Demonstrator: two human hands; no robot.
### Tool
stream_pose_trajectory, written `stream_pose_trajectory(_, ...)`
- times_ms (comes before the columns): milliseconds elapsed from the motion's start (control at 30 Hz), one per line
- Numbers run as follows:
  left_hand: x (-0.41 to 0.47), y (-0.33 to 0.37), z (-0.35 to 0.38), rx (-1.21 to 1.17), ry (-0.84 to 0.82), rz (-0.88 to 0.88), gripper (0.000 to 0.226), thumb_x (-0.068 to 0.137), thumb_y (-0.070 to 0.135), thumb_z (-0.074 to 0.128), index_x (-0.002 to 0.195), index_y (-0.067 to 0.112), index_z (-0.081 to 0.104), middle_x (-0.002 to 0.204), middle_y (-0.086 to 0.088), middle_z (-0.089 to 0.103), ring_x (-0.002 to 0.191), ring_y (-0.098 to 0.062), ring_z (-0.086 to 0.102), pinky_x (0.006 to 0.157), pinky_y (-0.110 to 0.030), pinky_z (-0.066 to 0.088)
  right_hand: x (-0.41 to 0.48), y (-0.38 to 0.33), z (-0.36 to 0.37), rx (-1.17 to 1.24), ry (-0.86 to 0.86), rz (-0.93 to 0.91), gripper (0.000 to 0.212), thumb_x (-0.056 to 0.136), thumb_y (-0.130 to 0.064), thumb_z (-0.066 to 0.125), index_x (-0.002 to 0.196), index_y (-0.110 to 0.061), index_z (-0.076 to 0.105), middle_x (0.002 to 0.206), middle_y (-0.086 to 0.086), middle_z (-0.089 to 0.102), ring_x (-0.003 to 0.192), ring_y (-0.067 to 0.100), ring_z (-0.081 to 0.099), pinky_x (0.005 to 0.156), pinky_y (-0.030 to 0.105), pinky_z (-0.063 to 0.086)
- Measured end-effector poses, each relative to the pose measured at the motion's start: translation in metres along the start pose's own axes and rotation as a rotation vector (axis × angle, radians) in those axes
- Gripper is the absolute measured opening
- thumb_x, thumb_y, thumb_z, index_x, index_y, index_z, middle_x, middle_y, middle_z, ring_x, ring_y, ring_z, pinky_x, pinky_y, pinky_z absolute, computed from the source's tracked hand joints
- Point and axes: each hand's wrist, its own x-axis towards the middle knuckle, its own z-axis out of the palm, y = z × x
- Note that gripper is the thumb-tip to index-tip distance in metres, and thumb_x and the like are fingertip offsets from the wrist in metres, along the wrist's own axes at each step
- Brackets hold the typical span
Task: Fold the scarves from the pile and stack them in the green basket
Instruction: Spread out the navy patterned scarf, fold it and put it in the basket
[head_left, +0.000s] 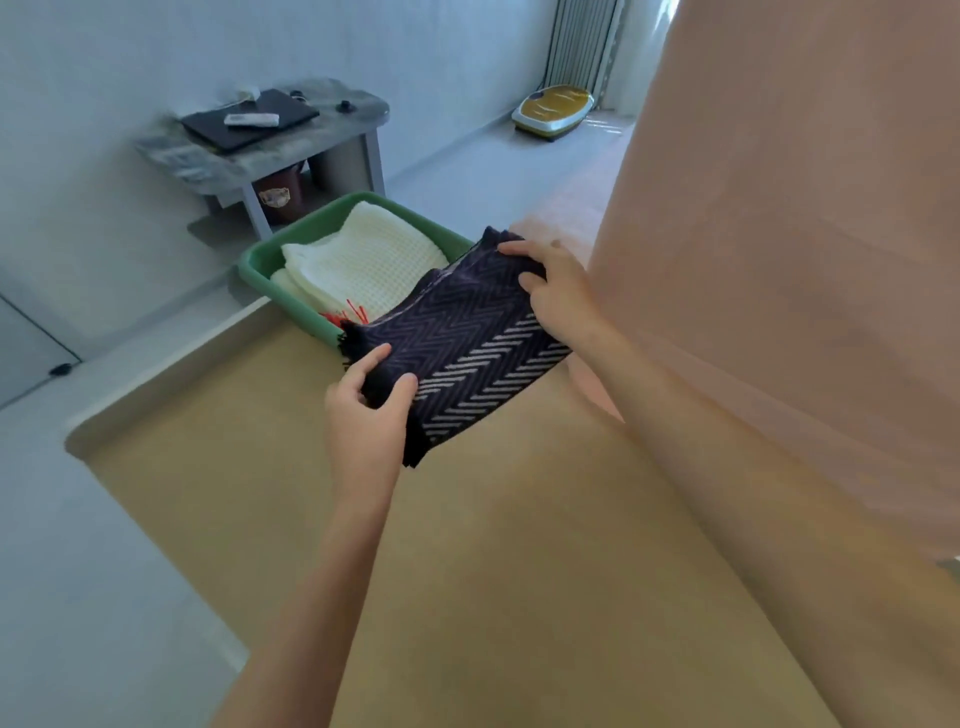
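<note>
A folded dark navy scarf (467, 338) with a grey zigzag pattern hangs in the air between my hands, partly over the near corner of the green basket (254, 270). My left hand (369, 410) pinches its near fringed end. My right hand (556, 291) grips its far edge. In the basket lies a folded white waffle-knit scarf (363, 260), with a bit of red-orange fringe (348, 314) showing beneath it. A large pale pink cloth (779, 260) fills the right side of the view, close to the camera.
The basket stands at the far-left corner of a tan surface (467, 571) with a rounded edge. Beyond it stands a small grey side table (363, 111) with a dark laptop and a remote. A yellow and white device (553, 109) rests on the floor by the far wall.
</note>
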Motion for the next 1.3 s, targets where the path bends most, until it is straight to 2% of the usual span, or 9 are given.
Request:
stream_pose_trajectory(133,0.070,0.011,0.008,0.142,0.004,0.049,0.046,0.081,0.025,0.066,0.127,0.024,0.060,0.120,-0.005,0.056,0.105,-0.015,0.057,0.102,-0.031,0.043,0.092,-0.007,0.031,-0.068,-0.028,-0.034,0.043,0.094,0.004,0.040,0.122,-0.021,0.062,0.125,0.013,0.043,0.120,0.033,0.044,0.102,0.039,0.040)
stream_pose_trajectory(233,0.103,0.012,0.017,0.291,-0.003,0.028,0.046,0.091,0.019,0.061,0.135,0.015,0.051,0.127,-0.011,0.045,0.108,-0.020,0.050,0.094,-0.017,0.030,0.135,-0.002,0.058,-0.158,-0.066,-0.003,0.043,0.096,0.005,0.037,0.121,-0.019,0.062,0.130,0.014,0.043,0.119,0.033,0.045,0.094,0.032,0.043)
stream_pose_trajectory(367,0.125,-0.003,0.033,0.537,-0.101,0.014,0.047,0.096,0.021,0.054,0.140,0.009,0.042,0.132,-0.015,0.039,0.106,-0.031,0.055,0.092,-0.028,0.037,0.162,0.014,0.086,-0.244,-0.139,0.020,0.043,0.098,0.004,0.034,0.124,-0.018,0.061,0.134,0.013,0.043,0.119,0.032,0.046,0.097,0.036,0.043)
stream_pose_trajectory(467,0.135,-0.018,0.044,0.800,-0.199,0.011,0.035,0.097,0.021,0.051,0.127,0.003,0.050,0.127,-0.017,0.042,0.102,-0.032,0.054,0.089,-0.034,0.040,0.161,0.039,0.107,-0.358,-0.255,0.017,0.045,0.096,0.004,0.035,0.127,-0.020,0.058,0.132,0.013,0.045,0.116,0.033,0.048,0.097,0.039,0.043)
stream_pose_trajectory(667,0.158,-0.024,0.056,1.325,-0.232,0.076,0.036,0.094,0.032,0.054,0.124,0.013,0.052,0.145,-0.016,0.025,0.133,-0.031,0.023,0.108,-0.037,0.023,0.152,0.072,0.122,-0.638,-0.266,-0.040,0.057,0.092,0.001,0.040,0.142,-0.027,0.039,0.123,0.013,0.040,0.117,0.031,0.037,0.097,0.038,0.036)
stream_pose_trajectory(833,0.163,-0.029,0.060,1.241,-0.312,0.371,0.042,0.096,0.026,0.052,0.133,0.011,0.042,0.137,-0.010,0.038,0.127,-0.026,0.037,0.105,-0.034,0.030,0.150,0.067,0.118,-0.688,-0.316,-0.075,0.056,0.096,-0.025,0.050,0.148,-0.026,0.029,0.150,0.007,0.020,0.137,0.030,0.016,0.113,0.042,0.015)
stream_pose_trajectory(967,0.162,-0.037,0.070,1.315,-0.483,0.226,0.045,0.100,0.025,0.044,0.138,0.003,0.036,0.141,-0.013,0.033,0.124,-0.026,0.043,0.096,-0.035,0.039,0.140,0.064,0.120,-0.734,-0.550,-0.093,0.082,0.089,-0.054,0.054,0.153,-0.025,0.011,0.158,0.003,0.014,0.142,0.029,0.019,0.115,0.044,0.022)
stream_pose_trajectory(1100,0.174,-0.035,0.070,1.370,-0.520,0.181,0.056,0.096,0.034,0.051,0.140,0.007,0.031,0.143,-0.014,0.029,0.134,-0.030,0.029,0.104,-0.039,0.033,0.132,0.070,0.132,-0.852,-0.577,-0.041,0.094,0.087,-0.056,0.056,0.152,-0.025,-0.005,0.161,0.003,0.000,0.144,0.028,0.019,0.115,0.043,0.024)
stream_pose_trajectory(1300,0.166,-0.009,0.062,1.149,-0.301,0.328,0.041,0.094,0.028,0.054,0.132,0.017,0.047,0.132,-0.010,0.049,0.125,-0.029,0.040,0.102,-0.040,0.031,0.110,0.044,0.095,-0.487,-0.453,0.050,0.082,0.089,-0.041,0.061,0.153,-0.022,0.014,0.160,0.001,0.008,0.142,0.024,0.025,0.114,0.040,0.026)
